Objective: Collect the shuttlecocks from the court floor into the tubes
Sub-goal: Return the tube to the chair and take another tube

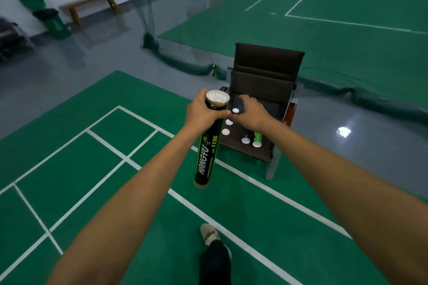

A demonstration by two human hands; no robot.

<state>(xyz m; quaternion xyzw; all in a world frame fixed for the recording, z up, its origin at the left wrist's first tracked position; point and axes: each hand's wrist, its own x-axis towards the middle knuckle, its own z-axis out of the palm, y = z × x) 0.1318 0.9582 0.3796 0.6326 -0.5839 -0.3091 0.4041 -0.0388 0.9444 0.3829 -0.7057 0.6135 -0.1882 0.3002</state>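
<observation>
My left hand (201, 112) grips a black shuttlecock tube (207, 157) near its open top, where white shuttlecock feathers (217, 97) show inside. The tube hangs upright over the green court floor. My right hand (251, 112) reaches over the seat of a dark chair (266, 69), fingers curled down beside a white cap (235, 110); whether it holds anything I cannot tell. Two more white caps (229, 122) (225, 132) lie on the seat. A black tube (247, 136) and a green tube (257, 140) lie side by side on the seat.
A dark green net (148, 16) hangs and trails along the floor behind the chair. A wooden bench (89, 4) and a green bin (49, 16) stand at the far wall. White court lines cross the green mat (69, 169). My shoe (209, 233) is below.
</observation>
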